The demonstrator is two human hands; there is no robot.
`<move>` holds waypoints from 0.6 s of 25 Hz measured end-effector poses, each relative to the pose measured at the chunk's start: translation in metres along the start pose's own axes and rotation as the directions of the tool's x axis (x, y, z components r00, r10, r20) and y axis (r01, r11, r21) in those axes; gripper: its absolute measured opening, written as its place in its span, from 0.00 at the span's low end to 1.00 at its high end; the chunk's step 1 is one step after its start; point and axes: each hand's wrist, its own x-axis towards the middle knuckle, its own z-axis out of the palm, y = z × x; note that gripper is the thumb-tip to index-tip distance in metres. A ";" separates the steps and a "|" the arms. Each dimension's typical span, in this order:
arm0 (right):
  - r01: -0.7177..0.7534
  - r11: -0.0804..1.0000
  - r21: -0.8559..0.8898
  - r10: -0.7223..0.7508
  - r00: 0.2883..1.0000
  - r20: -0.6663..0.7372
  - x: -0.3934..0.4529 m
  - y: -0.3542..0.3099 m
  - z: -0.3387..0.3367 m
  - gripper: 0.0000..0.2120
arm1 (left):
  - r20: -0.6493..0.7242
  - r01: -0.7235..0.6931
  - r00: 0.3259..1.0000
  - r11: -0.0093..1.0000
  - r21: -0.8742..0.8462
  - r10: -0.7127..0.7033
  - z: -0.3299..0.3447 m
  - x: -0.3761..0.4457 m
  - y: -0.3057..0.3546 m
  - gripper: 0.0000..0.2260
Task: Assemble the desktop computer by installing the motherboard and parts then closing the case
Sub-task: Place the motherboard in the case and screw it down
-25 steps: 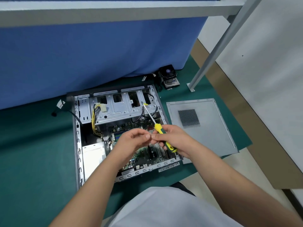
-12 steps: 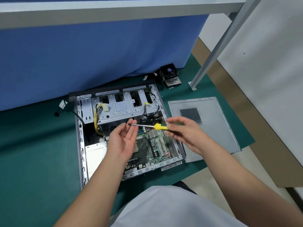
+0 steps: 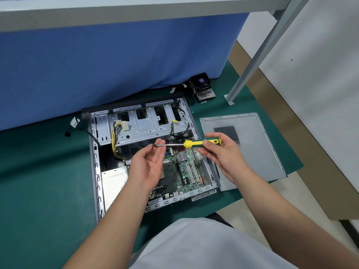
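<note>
Change: the screwdriver [image 3: 186,144], half a second ago tilted, now lies level; its tip sits at the left hand's fingers [image 3: 159,144].
Left hand [image 3: 147,167]: palm up, fingers loosely spread; whether a screw rests there cannot be told. Probably steadying the tip to seat a screw.
Right hand [image 3: 221,152]: fingers pinch the yellow-green handle.
Case [image 3: 95,171]: open, flat on the green worktop [image 3: 38,181], near its back edge; motherboard [image 3: 180,171] lies inside.
Side panel [image 3: 252,152]: off, flat just right of the case.
Cooler [image 3: 203,87]: behind the case, not yet fitted.
</note>
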 end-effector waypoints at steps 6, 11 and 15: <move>0.037 0.993 -0.112 -0.033 0.999 0.033 0.001 0.002 -0.002 0.12 | -0.016 0.008 1.000 1.000 -0.012 -0.008 -0.001 0.002 0.000 0.13; 0.087 0.974 -0.211 -0.077 0.995 0.057 0.002 0.003 -0.001 0.10 | -0.012 0.024 1.000 1.000 -0.001 -0.024 -0.003 0.003 0.001 0.11; 0.109 0.971 -0.214 -0.097 0.993 0.067 0.004 0.004 0.000 0.11 | -0.006 0.044 0.999 0.998 0.048 -0.044 -0.005 0.004 0.002 0.09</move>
